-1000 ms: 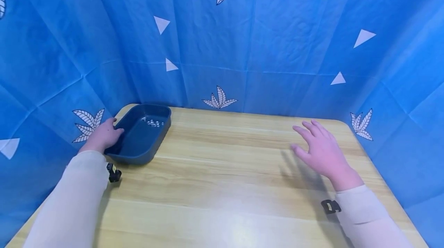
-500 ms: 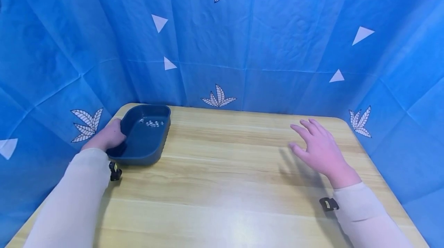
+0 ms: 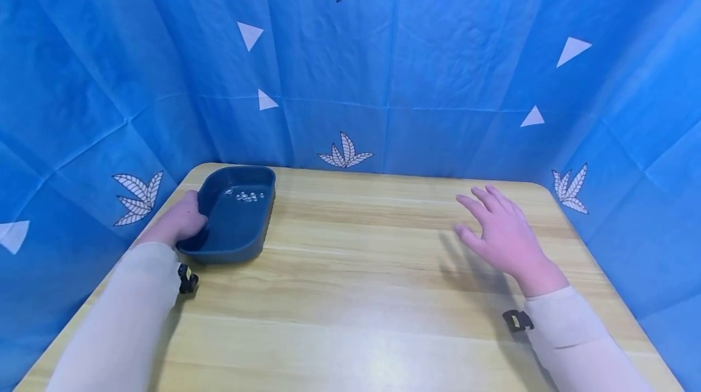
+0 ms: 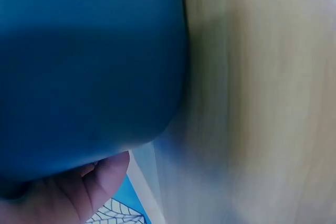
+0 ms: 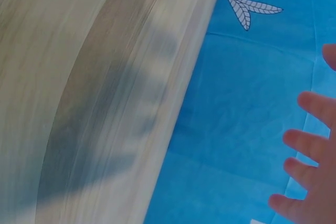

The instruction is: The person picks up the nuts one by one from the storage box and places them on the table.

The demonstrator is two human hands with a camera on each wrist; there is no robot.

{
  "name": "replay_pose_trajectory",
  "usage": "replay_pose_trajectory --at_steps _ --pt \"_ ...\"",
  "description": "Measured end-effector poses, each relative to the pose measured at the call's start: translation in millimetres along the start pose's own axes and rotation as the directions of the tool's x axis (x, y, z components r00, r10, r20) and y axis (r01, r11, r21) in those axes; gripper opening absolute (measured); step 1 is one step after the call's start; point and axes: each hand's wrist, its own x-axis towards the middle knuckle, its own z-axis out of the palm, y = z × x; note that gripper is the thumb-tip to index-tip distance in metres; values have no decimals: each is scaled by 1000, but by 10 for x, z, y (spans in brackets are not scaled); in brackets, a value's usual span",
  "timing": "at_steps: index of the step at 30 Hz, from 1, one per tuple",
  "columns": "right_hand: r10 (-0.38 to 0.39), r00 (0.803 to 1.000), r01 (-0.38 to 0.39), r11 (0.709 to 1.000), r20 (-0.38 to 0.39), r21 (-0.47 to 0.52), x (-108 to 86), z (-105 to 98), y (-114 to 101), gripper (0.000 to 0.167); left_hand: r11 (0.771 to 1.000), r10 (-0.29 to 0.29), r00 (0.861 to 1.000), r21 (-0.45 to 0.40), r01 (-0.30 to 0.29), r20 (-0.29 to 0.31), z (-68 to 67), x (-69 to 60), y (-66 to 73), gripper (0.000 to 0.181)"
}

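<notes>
At the far left of the table in the head view lies a dark blue rectangular tray (image 3: 232, 224) with rounded corners. Several small clear, shiny pieces (image 3: 247, 196) are gathered toward its far end; their kind is too small to tell. My left hand (image 3: 181, 218) grips the tray's left wall, its thumb over the rim and the other fingers mostly hidden. In the left wrist view the tray's wall (image 4: 94, 77) fills the upper left, with part of the hand (image 4: 73, 192) against its edge. My right hand (image 3: 504, 237) hovers above the table's right side, fingers spread, holding nothing.
A light wood table (image 3: 350, 270) spreads under both arms. Blue curtains (image 3: 449, 63) with white leaf and triangle prints hang close behind the table and along its left and right edges. A small black device (image 3: 517, 321) sits at the right wrist.
My left hand has taken hold of the tray's left wall, and the tray has shifted slightly to the right. The small clear pieces moved along with it. My right hand is nearly still.
</notes>
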Motion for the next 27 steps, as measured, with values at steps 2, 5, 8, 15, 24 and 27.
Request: replay_pose_trajectory --at_steps 2,5,8,15,24,27 --pt "2 1000 -2 1000 13 -14 0 1 -7 64 1000 -3 1000 -2 3 -4 27 6 22 70" --pt "3 1000 -1 999 25 -44 1 4 -24 67 1000 -13 1000 -10 13 4 60 3 56 72" --pt "1 1000 0 997 25 -75 -1 8 -46 69 1000 -9 1000 -16 9 16 90 -12 94 74" --pt "-14 1000 16 994 17 -111 -6 -3 -102 72 1000 3 999 -27 -2 32 158 -91 234 71" --pt "-22 999 25 995 32 -101 -1 -9 -159 72 995 49 998 -92 -44 50 303 -178 466 66" --pt "-22 999 25 995 32 -101 -2 -4 -162 71 993 64 996 -102 -58 58 362 -204 558 66"
